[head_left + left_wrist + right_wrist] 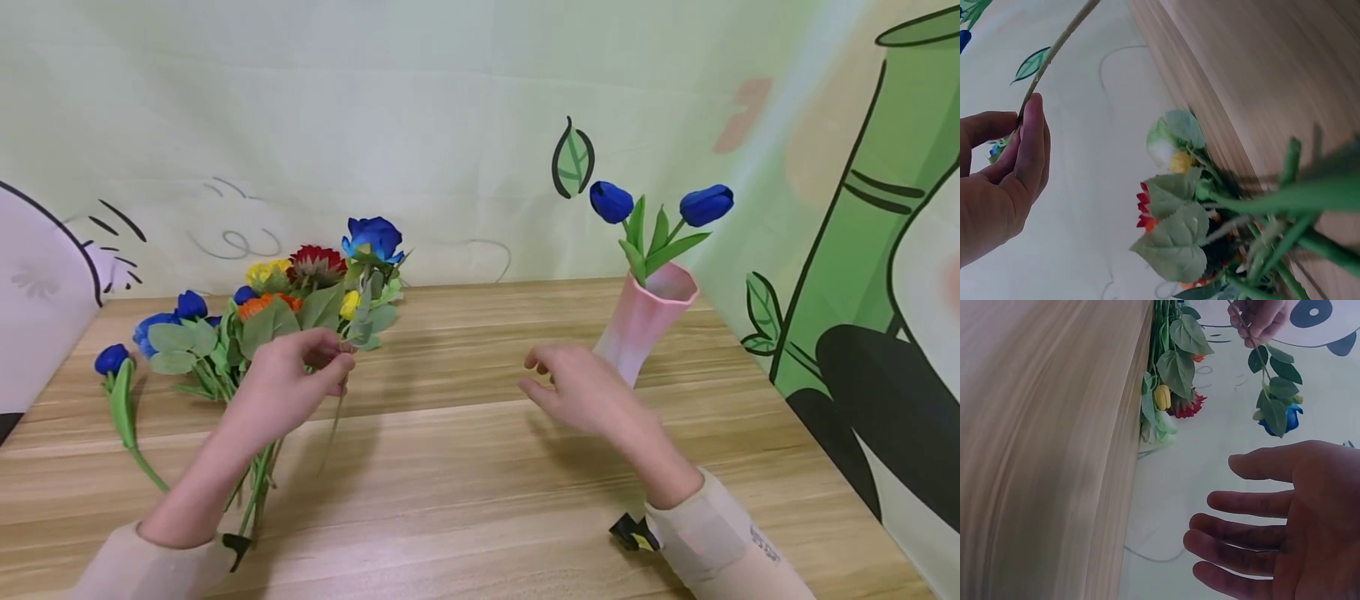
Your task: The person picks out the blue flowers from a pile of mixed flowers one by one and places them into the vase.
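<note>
Well to the left of the pink vase [647, 312], the left hand [296, 375] pinched the stem [1060, 47] of a blue rose [375, 239] between thumb and fingers, bloom upward, the lower end hanging below the grip. The right hand [581, 387] was in front of the vase, toward its left side; it held nothing, its fingers loosely spread, and whether it touched the vase could not be told. Two blue tulips [611, 202] stood in the vase, leaning apart. On the counter [465, 500], farther left of the vase than the rose, lay a heap of mixed flowers [270, 329] and, beyond that, a single blue tulip [112, 358].

The step in hand seemed to be bringing the rose from the heap toward the vase. The next move would likely have called for carrying it rightward, steadying the vase with the free hand, and guiding the stem's end over the rim.
</note>
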The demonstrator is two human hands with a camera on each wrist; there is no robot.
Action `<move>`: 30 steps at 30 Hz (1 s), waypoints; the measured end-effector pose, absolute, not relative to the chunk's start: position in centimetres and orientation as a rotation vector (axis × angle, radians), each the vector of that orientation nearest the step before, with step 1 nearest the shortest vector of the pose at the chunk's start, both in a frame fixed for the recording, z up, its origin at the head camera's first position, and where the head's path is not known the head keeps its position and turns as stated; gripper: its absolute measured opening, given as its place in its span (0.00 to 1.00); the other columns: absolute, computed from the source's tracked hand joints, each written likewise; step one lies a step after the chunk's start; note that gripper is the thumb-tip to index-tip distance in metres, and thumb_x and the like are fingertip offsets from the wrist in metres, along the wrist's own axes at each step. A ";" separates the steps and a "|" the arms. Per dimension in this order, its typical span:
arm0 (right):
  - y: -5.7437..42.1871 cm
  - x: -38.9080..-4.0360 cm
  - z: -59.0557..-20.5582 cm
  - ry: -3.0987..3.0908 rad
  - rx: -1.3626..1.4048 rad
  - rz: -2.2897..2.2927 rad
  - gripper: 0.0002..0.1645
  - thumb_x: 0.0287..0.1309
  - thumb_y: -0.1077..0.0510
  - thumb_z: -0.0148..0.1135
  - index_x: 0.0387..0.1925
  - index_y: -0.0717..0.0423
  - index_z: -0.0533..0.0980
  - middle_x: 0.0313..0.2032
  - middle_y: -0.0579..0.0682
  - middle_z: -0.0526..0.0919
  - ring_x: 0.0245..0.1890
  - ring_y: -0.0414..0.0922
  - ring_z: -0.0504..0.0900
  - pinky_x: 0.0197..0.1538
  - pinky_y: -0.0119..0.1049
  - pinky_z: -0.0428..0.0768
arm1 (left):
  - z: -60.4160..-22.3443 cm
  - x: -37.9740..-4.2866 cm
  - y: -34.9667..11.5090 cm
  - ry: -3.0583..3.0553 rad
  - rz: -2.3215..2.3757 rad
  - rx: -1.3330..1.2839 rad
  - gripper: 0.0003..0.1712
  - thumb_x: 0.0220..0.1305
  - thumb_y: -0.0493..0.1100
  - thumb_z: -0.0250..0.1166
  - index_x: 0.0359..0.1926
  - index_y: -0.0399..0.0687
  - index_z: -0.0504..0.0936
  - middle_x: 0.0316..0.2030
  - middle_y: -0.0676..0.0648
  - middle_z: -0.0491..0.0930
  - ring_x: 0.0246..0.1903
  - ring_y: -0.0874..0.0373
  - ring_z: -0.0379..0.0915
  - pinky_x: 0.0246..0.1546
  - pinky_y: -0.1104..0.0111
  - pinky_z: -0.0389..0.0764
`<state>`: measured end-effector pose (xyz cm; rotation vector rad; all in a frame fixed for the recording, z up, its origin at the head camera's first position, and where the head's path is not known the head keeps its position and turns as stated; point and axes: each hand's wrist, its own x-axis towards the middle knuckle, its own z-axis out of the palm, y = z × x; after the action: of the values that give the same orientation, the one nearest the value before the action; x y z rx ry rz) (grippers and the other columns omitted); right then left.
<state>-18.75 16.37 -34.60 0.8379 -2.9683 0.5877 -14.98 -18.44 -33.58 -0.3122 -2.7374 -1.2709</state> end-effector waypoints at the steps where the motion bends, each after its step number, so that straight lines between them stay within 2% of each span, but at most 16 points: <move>1: 16.3 -18.8 -34.6 -2.961 0.844 0.592 0.15 0.70 0.53 0.65 0.48 0.60 0.82 0.42 0.54 0.87 0.42 0.51 0.85 0.48 0.47 0.83 | -33.6 -15.0 -18.3 -2.731 -1.299 -0.316 0.09 0.73 0.39 0.65 0.47 0.37 0.84 0.35 0.45 0.86 0.29 0.57 0.84 0.31 0.65 0.84; 6: 15.9 -18.6 -34.5 -2.935 0.877 0.599 0.14 0.69 0.52 0.66 0.47 0.59 0.83 0.40 0.52 0.87 0.41 0.49 0.85 0.46 0.45 0.83 | -33.5 -15.1 -17.4 -2.713 -1.392 -0.329 0.09 0.72 0.38 0.65 0.47 0.36 0.83 0.37 0.43 0.85 0.30 0.56 0.85 0.33 0.64 0.86; 14: 15.2 -18.1 -34.9 -2.915 0.953 0.604 0.13 0.68 0.53 0.67 0.45 0.59 0.82 0.38 0.50 0.86 0.39 0.47 0.84 0.45 0.44 0.83 | -33.6 -15.3 -16.1 -2.670 -1.519 -0.369 0.08 0.72 0.36 0.65 0.47 0.35 0.81 0.42 0.39 0.85 0.31 0.54 0.86 0.34 0.67 0.86; 22: 14.4 -17.7 -34.9 -2.885 1.004 0.634 0.11 0.68 0.54 0.67 0.45 0.57 0.83 0.39 0.49 0.86 0.39 0.48 0.85 0.43 0.41 0.83 | -33.4 -15.1 -14.7 -2.630 -1.628 -0.410 0.09 0.71 0.34 0.65 0.48 0.33 0.80 0.40 0.39 0.83 0.33 0.52 0.86 0.34 0.67 0.86; 30: 13.7 -17.4 -34.7 -2.837 1.068 0.643 0.11 0.69 0.52 0.66 0.44 0.56 0.83 0.38 0.47 0.86 0.37 0.44 0.84 0.41 0.39 0.82 | -33.5 -15.0 -13.4 -2.594 -1.687 -0.451 0.13 0.70 0.32 0.66 0.52 0.30 0.77 0.39 0.38 0.83 0.32 0.52 0.85 0.33 0.67 0.86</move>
<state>-17.37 13.73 -34.69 1.0679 -2.8374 0.6430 -14.96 -13.37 -33.51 -0.4512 -2.5944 -1.6871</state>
